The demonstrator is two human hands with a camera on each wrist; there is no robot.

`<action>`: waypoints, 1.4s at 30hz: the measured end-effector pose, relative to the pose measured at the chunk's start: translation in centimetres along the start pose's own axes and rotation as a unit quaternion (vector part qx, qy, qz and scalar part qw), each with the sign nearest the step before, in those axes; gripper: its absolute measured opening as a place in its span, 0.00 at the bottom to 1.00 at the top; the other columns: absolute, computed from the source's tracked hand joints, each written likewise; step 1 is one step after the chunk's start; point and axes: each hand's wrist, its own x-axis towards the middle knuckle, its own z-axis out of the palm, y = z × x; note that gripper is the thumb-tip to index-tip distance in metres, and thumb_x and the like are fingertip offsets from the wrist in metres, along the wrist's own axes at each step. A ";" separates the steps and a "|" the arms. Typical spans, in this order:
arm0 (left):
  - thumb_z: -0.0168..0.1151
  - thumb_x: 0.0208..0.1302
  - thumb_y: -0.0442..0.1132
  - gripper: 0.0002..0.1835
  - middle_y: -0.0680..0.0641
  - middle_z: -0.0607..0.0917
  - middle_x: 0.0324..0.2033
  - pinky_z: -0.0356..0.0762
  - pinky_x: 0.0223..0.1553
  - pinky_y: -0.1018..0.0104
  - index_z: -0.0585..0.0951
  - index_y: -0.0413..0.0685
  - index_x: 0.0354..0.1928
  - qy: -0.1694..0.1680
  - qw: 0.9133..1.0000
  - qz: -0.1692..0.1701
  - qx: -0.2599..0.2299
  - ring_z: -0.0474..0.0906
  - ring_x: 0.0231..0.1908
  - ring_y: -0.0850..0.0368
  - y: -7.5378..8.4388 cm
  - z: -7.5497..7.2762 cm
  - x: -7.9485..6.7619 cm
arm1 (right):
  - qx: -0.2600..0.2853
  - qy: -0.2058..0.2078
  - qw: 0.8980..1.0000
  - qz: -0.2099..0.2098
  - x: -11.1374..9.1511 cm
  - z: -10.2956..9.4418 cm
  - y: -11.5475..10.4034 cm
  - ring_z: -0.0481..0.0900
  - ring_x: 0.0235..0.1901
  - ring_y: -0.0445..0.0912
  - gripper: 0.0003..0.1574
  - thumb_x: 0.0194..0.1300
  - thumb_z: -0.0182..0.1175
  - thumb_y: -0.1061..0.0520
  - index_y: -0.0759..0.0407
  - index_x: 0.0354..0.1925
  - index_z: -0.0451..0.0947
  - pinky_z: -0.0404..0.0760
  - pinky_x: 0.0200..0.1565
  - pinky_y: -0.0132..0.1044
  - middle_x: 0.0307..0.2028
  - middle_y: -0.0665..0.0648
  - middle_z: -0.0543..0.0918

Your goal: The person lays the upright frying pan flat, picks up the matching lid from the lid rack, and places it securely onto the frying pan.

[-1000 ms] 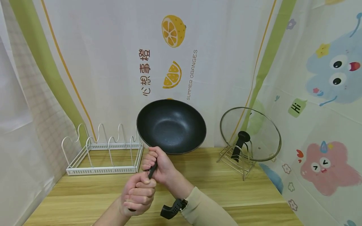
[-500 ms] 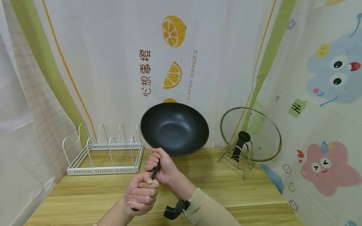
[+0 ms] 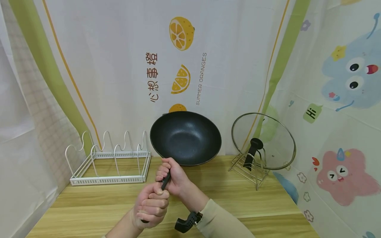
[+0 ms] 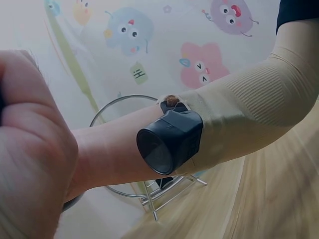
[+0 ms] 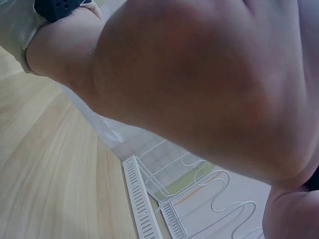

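A black wok [image 3: 186, 138] is in the middle of the head view, tilted so that its dark inside faces me. Both hands grip its black handle [image 3: 165, 181]. My right hand [image 3: 172, 177] curls round the part nearer the bowl. Lower down, towards the handle's end, my left hand [image 3: 152, 205] is wrapped round it, and the black tip shows beneath the palm. The left wrist view has the left hand [image 4: 32, 149] at its edge, while the right hand [image 5: 199, 89] fills much of the right wrist view; the wok's bowl is mostly hidden in both.
A white wire rack [image 3: 110, 180] stands on the wooden table [image 3: 89, 205] at the left. To the right, a glass lid [image 3: 293, 155] with a black knob leans in a small metal stand [image 3: 256, 181]. Printed curtains [image 3: 119, 66] hang behind and at both sides.
The wok and both hands have shifted a little to the right and down. Both hands keep their grip on the handle. The rack and lid stay put.
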 end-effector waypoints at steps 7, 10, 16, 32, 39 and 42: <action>0.41 0.75 0.42 0.21 0.56 0.65 0.11 0.62 0.07 0.74 0.62 0.52 0.19 -0.004 1.000 0.006 -0.005 0.58 0.06 0.64 -0.2 -0.3 0.0 | -0.011 0.022 1.000 -0.007 -0.2 -0.3 0.2 0.68 0.14 0.34 0.30 0.78 0.39 0.51 0.44 0.14 0.55 0.69 0.27 0.24 0.13 0.41 0.64; 0.41 0.75 0.42 0.20 0.56 0.65 0.11 0.62 0.07 0.74 0.62 0.52 0.19 -0.005 1.000 0.010 -0.006 0.58 0.06 0.64 -0.3 -0.5 0.0 | -0.011 0.030 0.999 -0.010 -0.2 -0.5 0.3 0.68 0.14 0.34 0.30 0.77 0.41 0.51 0.45 0.14 0.55 0.69 0.27 0.24 0.13 0.41 0.64; 0.42 0.74 0.42 0.19 0.56 0.65 0.11 0.62 0.07 0.74 0.62 0.52 0.20 -0.014 1.000 0.013 -0.015 0.59 0.06 0.64 -0.5 -1.0 0.0 | -0.007 0.042 0.999 -0.015 -0.3 -0.9 0.5 0.68 0.14 0.34 0.29 0.76 0.43 0.52 0.45 0.15 0.55 0.69 0.27 0.23 0.13 0.41 0.64; 0.42 0.74 0.42 0.19 0.56 0.64 0.10 0.61 0.07 0.75 0.61 0.53 0.20 -0.010 1.000 0.018 -0.018 0.57 0.06 0.65 -0.9 -2.0 0.5 | -0.012 0.066 0.997 -0.025 -0.9 -2.0 0.5 0.67 0.13 0.34 0.29 0.76 0.42 0.52 0.46 0.15 0.56 0.69 0.26 0.23 0.13 0.41 0.64; 0.42 0.75 0.42 0.20 0.56 0.65 0.12 0.63 0.09 0.75 0.62 0.53 0.20 -0.016 0.998 0.029 -0.045 0.58 0.07 0.64 -1.2 -3.1 0.0 | -0.005 0.078 0.997 -0.024 -1.0 -2.9 0.8 0.67 0.13 0.34 0.29 0.75 0.45 0.52 0.45 0.14 0.57 0.69 0.26 0.23 0.13 0.41 0.64; 0.42 0.74 0.42 0.20 0.56 0.65 0.12 0.63 0.09 0.75 0.62 0.52 0.20 -0.016 0.998 0.032 -0.049 0.58 0.07 0.64 -1.3 -3.5 -0.2 | -0.010 0.082 0.996 -0.026 -1.1 -3.2 0.9 0.67 0.14 0.33 0.29 0.75 0.45 0.52 0.45 0.14 0.57 0.70 0.26 0.23 0.13 0.41 0.64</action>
